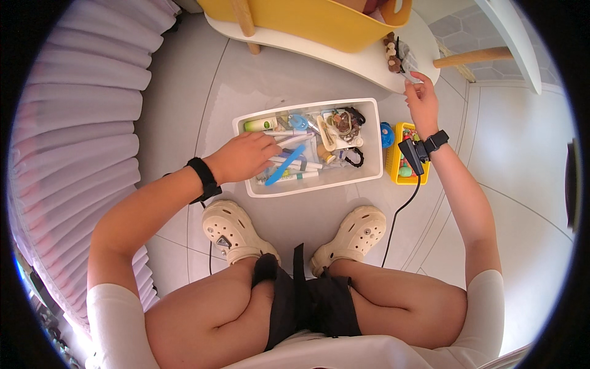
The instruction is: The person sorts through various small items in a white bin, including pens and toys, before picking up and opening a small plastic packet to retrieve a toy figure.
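A white rectangular bin (375,138) is seen on the pale tiled floor (528,246), just ahead of a pair of cream clogs (236,230), and everything else is placed here in relation to it. The left hand (246,157) is laid inside the bin at its left end, the fingers loosely spread and resting on the pens and markers (295,167) heaped there; whether any one of them is actually pinched cannot be told. A blue flat stick (286,165) lies slantwise in the bin just to the right of that hand, and a green and white tube (261,125) is lodged along the far left edge. The right part of the bin is filled with small mixed oddments, too tangled to be told apart. Beyond the bin's right end, a small yellow crate (396,132) of bright bits is set on the floor, with a blue round thing (386,135) between the two. The right hand (421,101) is raised past the far right corner of the bin, at the rim of a low white worktop (369,61); its fingertips are drawn together on a small thin item (405,75) that is too slight to be identified. A yellow tub (319,21) stands on that worktop.
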Tool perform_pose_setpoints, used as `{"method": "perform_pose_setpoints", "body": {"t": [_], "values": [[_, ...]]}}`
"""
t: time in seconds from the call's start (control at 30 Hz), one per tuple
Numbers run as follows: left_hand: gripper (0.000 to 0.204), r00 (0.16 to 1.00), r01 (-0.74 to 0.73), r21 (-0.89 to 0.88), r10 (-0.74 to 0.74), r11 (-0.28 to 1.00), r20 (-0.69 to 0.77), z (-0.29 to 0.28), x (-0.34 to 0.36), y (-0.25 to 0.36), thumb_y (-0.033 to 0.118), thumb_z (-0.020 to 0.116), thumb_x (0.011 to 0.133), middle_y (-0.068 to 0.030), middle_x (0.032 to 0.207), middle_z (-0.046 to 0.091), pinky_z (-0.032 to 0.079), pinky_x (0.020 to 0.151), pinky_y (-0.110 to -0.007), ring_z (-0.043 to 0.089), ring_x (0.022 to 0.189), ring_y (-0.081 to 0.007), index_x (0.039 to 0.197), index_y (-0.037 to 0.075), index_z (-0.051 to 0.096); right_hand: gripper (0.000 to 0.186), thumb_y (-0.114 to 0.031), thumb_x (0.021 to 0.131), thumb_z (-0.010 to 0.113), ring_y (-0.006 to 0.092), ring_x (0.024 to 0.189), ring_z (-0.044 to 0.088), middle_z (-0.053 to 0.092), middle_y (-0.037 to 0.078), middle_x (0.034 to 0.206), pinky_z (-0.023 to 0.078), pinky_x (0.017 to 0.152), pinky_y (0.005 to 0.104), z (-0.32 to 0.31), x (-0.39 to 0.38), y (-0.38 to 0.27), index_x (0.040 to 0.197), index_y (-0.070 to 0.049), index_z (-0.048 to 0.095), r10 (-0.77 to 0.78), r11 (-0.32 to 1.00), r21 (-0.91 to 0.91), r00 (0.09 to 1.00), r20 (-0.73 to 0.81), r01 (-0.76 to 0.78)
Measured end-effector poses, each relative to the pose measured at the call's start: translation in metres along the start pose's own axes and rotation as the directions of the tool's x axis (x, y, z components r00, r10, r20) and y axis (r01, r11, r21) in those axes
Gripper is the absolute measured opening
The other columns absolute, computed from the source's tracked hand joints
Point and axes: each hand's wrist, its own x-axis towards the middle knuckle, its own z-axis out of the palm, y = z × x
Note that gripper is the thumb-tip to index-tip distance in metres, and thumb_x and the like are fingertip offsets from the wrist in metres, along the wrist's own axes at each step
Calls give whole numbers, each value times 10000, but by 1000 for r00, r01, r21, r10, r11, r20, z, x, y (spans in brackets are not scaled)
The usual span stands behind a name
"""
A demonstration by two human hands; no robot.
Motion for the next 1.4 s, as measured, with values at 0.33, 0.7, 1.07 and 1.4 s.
{"method": "perform_pose_setpoints", "body": {"t": [0.33, 0.7, 1.07, 1.4], "values": [[164, 954, 31, -514, -179, 857, -242, -28, 13, 7, 12, 561, 910, -95, 979, 611, 467, 840, -348, 578, 950, -274, 1053, 77, 608, 287, -193, 908, 629, 222, 920, 616, 635, 100, 961, 503, 792, 342, 18, -42, -36, 1157, -60, 577, -468, 870, -72, 864, 184, 487], [291, 934, 116, -645, -303, 755, -186, -38, 37, 25, 41, 602, 916, -66, 896, 599, 485, 788, -299, 588, 822, -172, 1197, 81, 541, 266, -213, 945, 574, 298, 819, 625, 657, 143, 916, 498, 727, 361, 56, -78, -76, 1154, -50, 600, -338, 931, 185, 545, 767, 316], [360, 983, 17, -144, -43, 989, -178, -11, 34, 9, 86, 651, 846, -100, 1096, 603, 477, 905, -367, 588, 1035, -256, 1186, 56, 538, 331, -208, 992, 487, 188, 837, 599, 616, 121, 934, 488, 753, 310, 4, 0, 6, 1278, -44, 521, -86, 981, 163, 990, -115, 104], [277, 987, -158, 304, 158, 939, 23, 10, 99, 7, 108, 555, 826, -145, 1410, 473, 337, 1102, -401, 399, 1351, -283, 1075, 81, 674, 480, -67, 870, 526, 308, 1046, 607, 573, 210, 1241, 496, 878, 362, -2, 59, 19, 1349, -97, 521, -150, 980, -143, 984, -92, 136]]}}
